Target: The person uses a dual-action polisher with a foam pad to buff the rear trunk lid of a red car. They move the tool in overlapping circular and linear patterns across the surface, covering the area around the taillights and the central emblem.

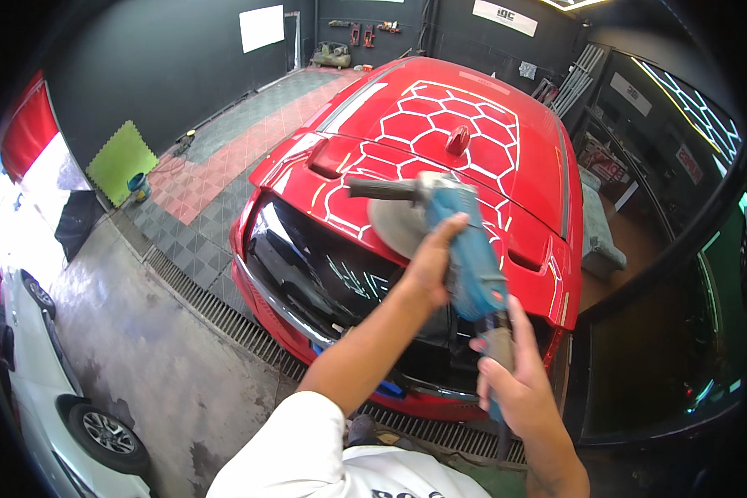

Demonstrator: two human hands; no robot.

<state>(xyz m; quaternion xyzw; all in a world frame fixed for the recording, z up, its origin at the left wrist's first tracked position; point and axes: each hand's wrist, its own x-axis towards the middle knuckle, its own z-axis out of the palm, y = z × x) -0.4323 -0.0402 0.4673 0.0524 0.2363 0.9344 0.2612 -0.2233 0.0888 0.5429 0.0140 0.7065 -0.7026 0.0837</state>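
A blue electric car polisher (465, 266) with a grey metal head is in both my hands above the rear of a red car (444, 133). My left hand (432, 266) grips the side of its body, with the thumb on top and the other fingers mostly hidden. Around the rear handle closes my right hand (515, 369). A black side handle (380, 189) sticks out to the left from the head. The pale round pad (397, 226) is tilted at the back edge of the roof; whether it touches the paint I cannot tell.
A white car (41, 390) stands at the lower left. A metal drain grate (207, 311) runs along the floor behind the red car. At the left are a green foam mat (123, 162) and a blue bucket (139, 187). A covered seat (599, 232) is at the right.
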